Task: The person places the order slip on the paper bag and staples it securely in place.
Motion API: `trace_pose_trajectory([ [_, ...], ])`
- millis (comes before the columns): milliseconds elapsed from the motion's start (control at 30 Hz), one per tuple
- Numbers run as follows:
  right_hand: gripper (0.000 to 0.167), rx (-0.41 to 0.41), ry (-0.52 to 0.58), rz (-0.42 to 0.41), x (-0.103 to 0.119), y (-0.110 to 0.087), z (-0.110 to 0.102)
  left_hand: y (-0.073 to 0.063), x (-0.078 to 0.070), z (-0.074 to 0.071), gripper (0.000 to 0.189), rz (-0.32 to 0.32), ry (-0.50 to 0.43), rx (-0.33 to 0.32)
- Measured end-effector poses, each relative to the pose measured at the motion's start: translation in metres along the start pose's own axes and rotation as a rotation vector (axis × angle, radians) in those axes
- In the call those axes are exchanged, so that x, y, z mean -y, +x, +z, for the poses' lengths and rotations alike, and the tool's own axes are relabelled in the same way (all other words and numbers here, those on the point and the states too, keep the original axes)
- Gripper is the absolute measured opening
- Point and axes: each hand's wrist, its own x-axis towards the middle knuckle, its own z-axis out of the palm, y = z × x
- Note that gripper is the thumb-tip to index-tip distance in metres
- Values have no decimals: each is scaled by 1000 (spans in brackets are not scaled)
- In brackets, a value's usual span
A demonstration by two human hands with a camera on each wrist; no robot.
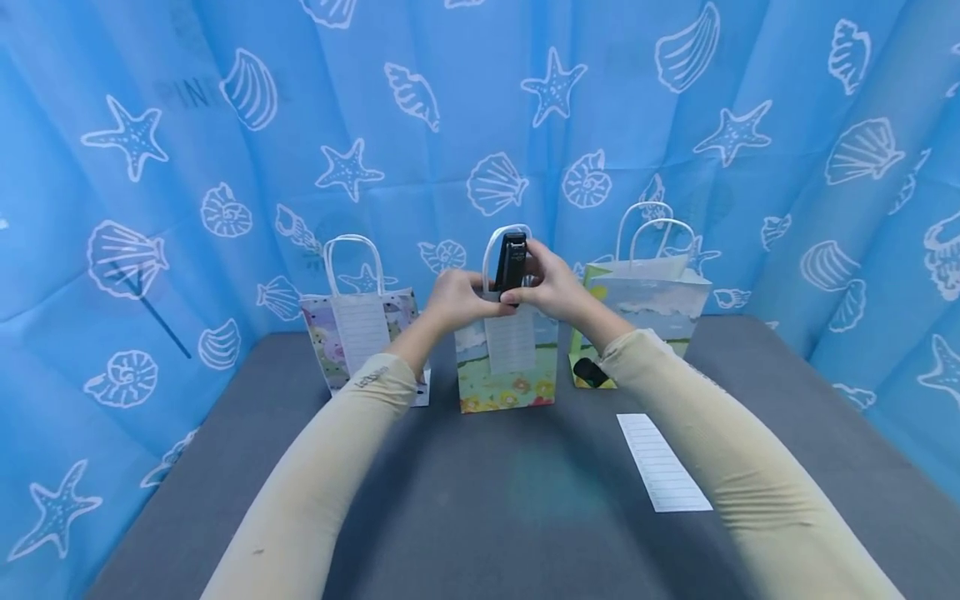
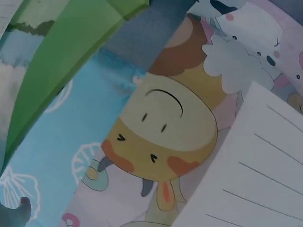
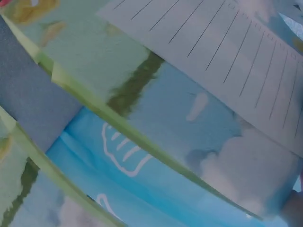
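Note:
In the head view, my right hand (image 1: 557,283) grips a black stapler (image 1: 512,262), held upright at the top edge of the middle paper bag (image 1: 474,371). My left hand (image 1: 456,302) pinches the top of that bag, thumb in front and fingers behind, its thumb tip close under the stapler. A lined paper slip (image 1: 512,346) hangs down the bag's front, below the stapler. The right wrist view shows this lined slip (image 3: 203,52) slanting across the bag's landscape print (image 3: 175,113). One white handle of the bag rises behind the stapler.
On the left stands an animal-print bag (image 1: 318,333) with a lined slip (image 1: 360,329) on its front. A landscape bag (image 1: 645,300) stands on the right, a small black object (image 1: 589,372) at its foot. Another lined slip (image 1: 663,467) lies on the grey table (image 1: 480,517).

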Motion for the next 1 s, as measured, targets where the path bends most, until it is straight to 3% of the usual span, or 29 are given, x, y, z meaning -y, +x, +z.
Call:
trace_pose_trajectory([
  [67,73,-3,5,12,1,1,-2,2,-1,-2,40,16,54,16],
  [233,75,30,11,21,3,2,-5,5,-1,-12,51,43,176,124],
  [367,74,16,49,36,1,0,-9,6,-1,-18,39,35,243,147],
  [500,68,-73,193,53,2,-5,-12,5,0,-21,18,29,271,126],
  [700,60,-250,342,55,11,-17,-12,3,-1,-22,17,9,237,144],
  [833,57,-330,406,45,16,-29,-13,1,-3,-20,28,-36,252,159],
  [1000,53,-365,498,30,20,-45,-17,-6,-5,-18,53,-71,259,100],
])
